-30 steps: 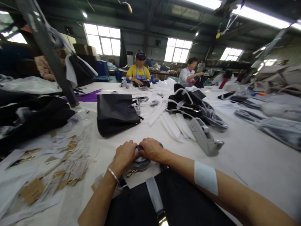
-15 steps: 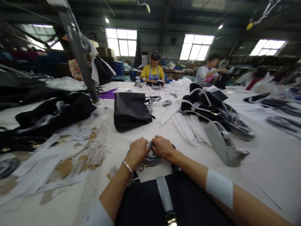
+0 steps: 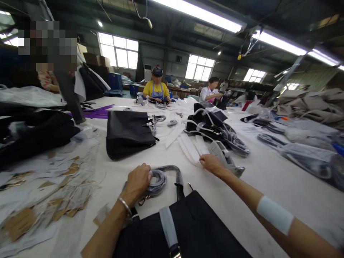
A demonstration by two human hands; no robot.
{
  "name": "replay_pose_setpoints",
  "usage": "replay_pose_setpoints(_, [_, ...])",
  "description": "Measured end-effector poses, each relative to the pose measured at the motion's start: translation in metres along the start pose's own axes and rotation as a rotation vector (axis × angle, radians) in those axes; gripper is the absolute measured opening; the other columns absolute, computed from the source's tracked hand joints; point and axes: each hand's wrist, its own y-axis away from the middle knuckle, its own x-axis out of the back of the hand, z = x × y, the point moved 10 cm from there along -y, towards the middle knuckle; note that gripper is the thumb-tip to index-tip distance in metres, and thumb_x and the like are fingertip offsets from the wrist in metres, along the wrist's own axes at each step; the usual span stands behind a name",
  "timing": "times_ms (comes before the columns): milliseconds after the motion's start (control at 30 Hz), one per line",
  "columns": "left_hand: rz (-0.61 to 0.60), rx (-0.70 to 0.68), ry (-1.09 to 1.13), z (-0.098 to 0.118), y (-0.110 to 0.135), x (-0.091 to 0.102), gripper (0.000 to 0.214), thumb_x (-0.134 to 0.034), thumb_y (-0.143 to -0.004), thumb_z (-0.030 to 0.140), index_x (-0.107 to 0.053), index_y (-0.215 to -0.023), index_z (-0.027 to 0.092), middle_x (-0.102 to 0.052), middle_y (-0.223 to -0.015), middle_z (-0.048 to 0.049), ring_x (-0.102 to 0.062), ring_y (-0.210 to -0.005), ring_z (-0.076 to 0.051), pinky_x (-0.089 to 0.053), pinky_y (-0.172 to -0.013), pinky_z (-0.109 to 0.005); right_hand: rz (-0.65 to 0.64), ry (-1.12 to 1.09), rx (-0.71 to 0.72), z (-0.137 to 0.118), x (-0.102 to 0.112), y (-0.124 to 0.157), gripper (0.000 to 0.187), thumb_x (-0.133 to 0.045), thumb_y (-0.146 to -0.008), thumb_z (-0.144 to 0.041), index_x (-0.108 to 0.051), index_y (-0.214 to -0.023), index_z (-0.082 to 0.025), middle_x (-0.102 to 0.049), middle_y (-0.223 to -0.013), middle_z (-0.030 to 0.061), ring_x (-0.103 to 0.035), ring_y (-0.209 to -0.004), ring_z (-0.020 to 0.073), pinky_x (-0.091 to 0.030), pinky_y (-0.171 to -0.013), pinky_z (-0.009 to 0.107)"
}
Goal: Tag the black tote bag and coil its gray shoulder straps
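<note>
My left hand (image 3: pixel 138 180) is closed on the near-left side of a coiled bag strap (image 3: pixel 158 182) in clear wrap, which lies on the table. A gold clasp (image 3: pixel 144 200) shows beneath the coil. My right hand (image 3: pixel 211 164) is at the near end of the white padding strips (image 3: pixel 188 147), beside the grey tape dispenser (image 3: pixel 225 154). Its fingers are drawn together; anything between them is hidden. Closest to me lies a black handbag (image 3: pixel 199 222) with a wrapped handle (image 3: pixel 178 177) and a pale covered tab (image 3: pixel 168 224) above gold hardware.
Another black bag (image 3: pixel 129 134) lies ahead, with a pile of wrapped black bags (image 3: pixel 209 122) to its right. Paper tags (image 3: pixel 67 200) are strewn at left, near a metal post (image 3: pixel 68 89). Co-workers sit across the table, one in a yellow top (image 3: pixel 156 89).
My right hand has left the coiled strap and moved right to the strips and dispenser. My left hand stays on the coil. The view has turned rightward.
</note>
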Motion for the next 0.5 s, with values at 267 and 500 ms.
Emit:
replay_pose_setpoints(267, [-0.001, 0.008, -0.004, -0.001, -0.001, -0.001, 0.019, -0.046, -0.089, 0.026, -0.063, -0.096, 0.021, -0.063, -0.101, -0.0051, -0.06, -0.097, -0.021, -0.044, -0.076, -0.03, -0.124, 0.147, 0.023, 0.027, -0.034, -0.026, 0.04, -0.062, -0.088, -0.023, -0.056, -0.127, -0.016, -0.056, -0.129, 0.0119, -0.055, -0.114, 0.025, -0.044, -0.096, 0.043])
replay_pose_setpoints(500, [0.021, -0.023, 0.01, 0.0, -0.002, 0.0, 0.019, -0.046, -0.089, 0.026, -0.063, -0.095, 0.02, -0.063, -0.099, -0.0056, -0.061, -0.096, -0.022, -0.045, -0.078, -0.031, -0.087, 0.17, -0.049, 0.03, -0.029, -0.038, 0.029, -0.06, -0.092, -0.033, -0.061, -0.113, -0.013, -0.061, -0.117, 0.0098, -0.06, -0.104, 0.0228, -0.051, -0.089, 0.044])
